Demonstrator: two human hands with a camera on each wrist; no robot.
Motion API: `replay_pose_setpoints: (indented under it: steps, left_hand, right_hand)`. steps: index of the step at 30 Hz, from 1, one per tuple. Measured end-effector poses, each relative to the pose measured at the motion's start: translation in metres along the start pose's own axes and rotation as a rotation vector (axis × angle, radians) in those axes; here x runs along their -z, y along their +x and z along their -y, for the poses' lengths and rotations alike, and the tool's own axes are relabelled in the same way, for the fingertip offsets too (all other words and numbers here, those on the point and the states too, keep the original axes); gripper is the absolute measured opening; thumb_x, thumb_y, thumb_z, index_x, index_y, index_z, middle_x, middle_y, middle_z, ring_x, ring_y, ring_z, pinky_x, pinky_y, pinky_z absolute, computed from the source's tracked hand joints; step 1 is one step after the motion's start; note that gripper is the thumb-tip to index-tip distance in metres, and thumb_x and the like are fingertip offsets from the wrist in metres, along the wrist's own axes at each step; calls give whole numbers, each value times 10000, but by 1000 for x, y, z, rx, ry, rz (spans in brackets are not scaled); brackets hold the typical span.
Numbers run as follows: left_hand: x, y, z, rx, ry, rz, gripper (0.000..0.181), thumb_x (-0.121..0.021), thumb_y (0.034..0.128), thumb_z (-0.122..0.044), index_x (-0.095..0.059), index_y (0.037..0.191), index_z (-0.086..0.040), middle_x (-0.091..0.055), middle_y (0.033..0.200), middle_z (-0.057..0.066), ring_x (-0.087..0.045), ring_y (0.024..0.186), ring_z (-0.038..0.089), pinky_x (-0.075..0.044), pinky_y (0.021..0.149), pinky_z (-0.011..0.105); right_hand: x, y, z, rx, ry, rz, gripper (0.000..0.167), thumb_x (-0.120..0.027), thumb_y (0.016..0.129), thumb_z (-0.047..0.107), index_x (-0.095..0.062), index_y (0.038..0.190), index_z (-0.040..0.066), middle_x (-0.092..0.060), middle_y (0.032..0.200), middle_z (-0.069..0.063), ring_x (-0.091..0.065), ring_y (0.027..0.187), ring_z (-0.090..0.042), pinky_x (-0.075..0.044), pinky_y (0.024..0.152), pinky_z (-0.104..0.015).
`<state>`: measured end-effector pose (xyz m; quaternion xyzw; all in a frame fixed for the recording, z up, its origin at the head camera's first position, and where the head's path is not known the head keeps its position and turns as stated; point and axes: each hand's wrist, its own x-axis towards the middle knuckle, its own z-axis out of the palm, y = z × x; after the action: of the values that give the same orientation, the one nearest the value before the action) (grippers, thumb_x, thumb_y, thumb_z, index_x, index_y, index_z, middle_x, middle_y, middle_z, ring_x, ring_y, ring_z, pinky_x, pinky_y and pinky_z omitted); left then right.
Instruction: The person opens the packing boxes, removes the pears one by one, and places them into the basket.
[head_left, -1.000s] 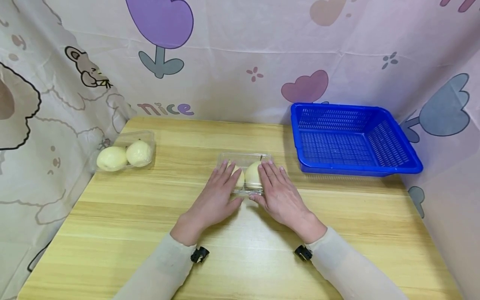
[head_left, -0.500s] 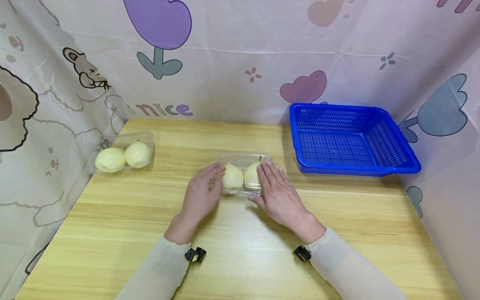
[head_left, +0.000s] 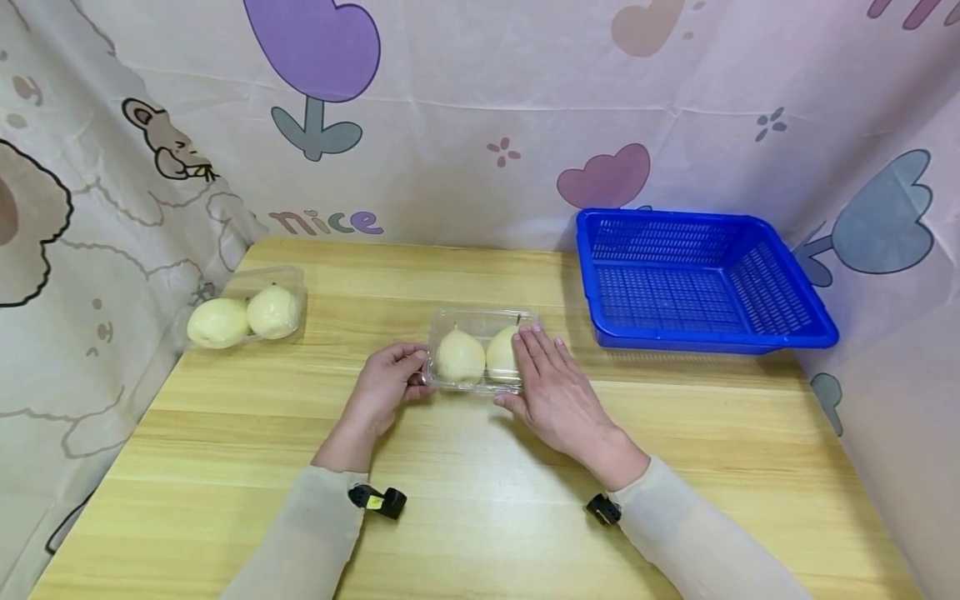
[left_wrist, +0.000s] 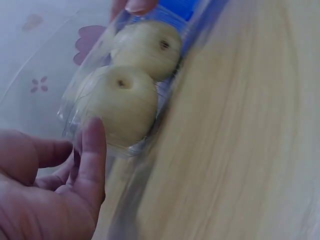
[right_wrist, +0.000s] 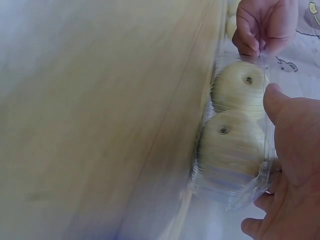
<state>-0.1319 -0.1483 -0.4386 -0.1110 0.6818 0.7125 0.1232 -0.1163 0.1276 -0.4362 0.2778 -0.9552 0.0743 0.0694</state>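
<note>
A clear plastic clamshell box (head_left: 480,317) lies on the table with two pale yellow pears (head_left: 461,358) side by side inside. At the box's left end, my left hand (head_left: 382,383) pinches the rim between thumb and fingers; the right wrist view also shows this left hand (right_wrist: 265,25) at the edge. My right hand (head_left: 558,392) rests on the box's right side with fingers straight, covering part of the right pear (head_left: 500,354). In the left wrist view the pears' bottoms (left_wrist: 122,100) show through the plastic.
Another clear box (head_left: 294,283) holding two pears (head_left: 217,322) stands at the table's left edge. Toward the back right sits a blue plastic basket (head_left: 705,337). A patterned cloth (head_left: 450,167) hangs behind the wooden table (head_left: 480,500).
My left hand has come off the top of the box, moved left and taken hold of its left rim, uncovering the left pear. The right hand has stayed in place.
</note>
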Motion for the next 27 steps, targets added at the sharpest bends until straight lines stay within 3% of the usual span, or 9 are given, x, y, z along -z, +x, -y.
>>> replay_pose_setpoints:
  steps: [3, 9, 16, 21, 27]
  left_hand:
    - [4, 0, 2, 62, -91, 42, 341, -494, 1109, -66, -523, 1409, 93, -600, 1089, 97, -625, 863, 143, -645, 800, 242]
    - [4, -6, 4, 99, -215, 63, 383, -491, 1093, -23, -477, 1466, 66, -585, 1134, 81, -610, 946, 147, -628, 896, 255]
    - [-13, -18, 13, 95, -398, -71, 397, -482, 1099, -35, -432, 1493, -9, -566, 1135, 64, -604, 960, 128, -608, 925, 247]
    - [-21, -25, 21, 74, -420, -110, 232, -462, 1122, -80, -497, 1335, 6, -605, 1084, 72, -657, 957, 147, -625, 946, 288]
    - [-25, -32, 29, 107, -419, -48, 300, -386, 1159, -200, -506, 1302, 35, -651, 1069, 94, -716, 981, 178, -626, 967, 324]
  right_hand:
    - [0, 0, 1, -3, 2, 5, 886, -490, 1069, 596, -242, 1658, -18, -241, 1730, -218, -170, 1630, -350, -177, 1328, -543]
    - [0, 0, 1, -2, 0, -2, 892, -504, 1065, 591, -244, 1655, -26, -253, 1724, -224, -174, 1629, -353, -190, 1323, -556]
    - [-1, -1, 2, -6, 4, -12, 893, -514, 1063, 587, -253, 1651, -33, -266, 1718, -229, -181, 1627, -357, -194, 1322, -556]
    - [-1, -1, 3, -11, 7, -11, 899, -513, 1061, 592, -249, 1652, -31, -259, 1721, -226, -178, 1627, -355, -194, 1322, -557]
    - [-1, -1, 4, -15, 10, -6, 902, -510, 1061, 599, -245, 1654, -27, -251, 1725, -219, -167, 1630, -346, -205, 1320, -559]
